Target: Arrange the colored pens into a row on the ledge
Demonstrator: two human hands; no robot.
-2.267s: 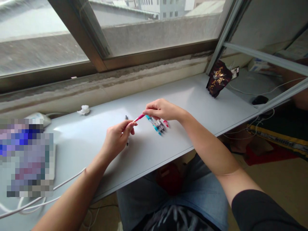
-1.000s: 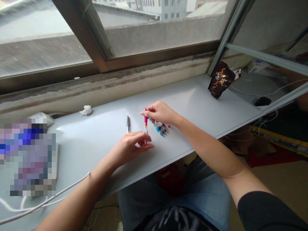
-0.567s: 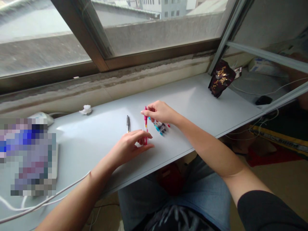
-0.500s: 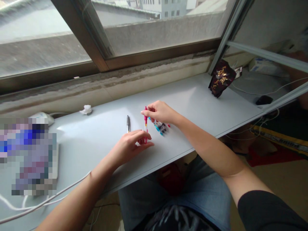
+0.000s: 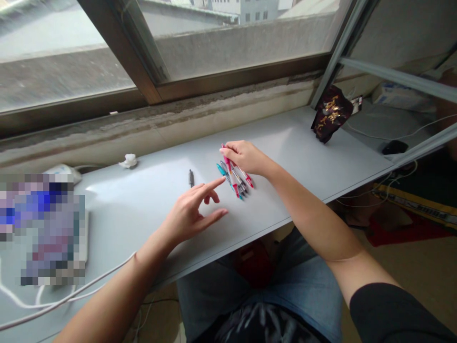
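My right hand (image 5: 244, 157) pinches the top end of a pink pen (image 5: 231, 175), which lies slanted against a small row of pens (image 5: 240, 183) on the grey desk (image 5: 293, 143). My left hand (image 5: 191, 212) hovers just left of them, empty, with forefinger and thumb stretched out toward the pens. A single grey pen (image 5: 191, 177) lies by itself on the desk beyond my left fingers.
A crumpled white scrap (image 5: 128, 161) lies near the window sill. A dark snack bag (image 5: 331, 119) leans at the desk's right end. White cables (image 5: 71, 297) trail over the desk's left part beside a blurred-out object. A black mouse (image 5: 392, 146) sits at far right.
My left hand let go of the pink pen and opened. My right hand carried the pen rightward and laid it against the row of pens.
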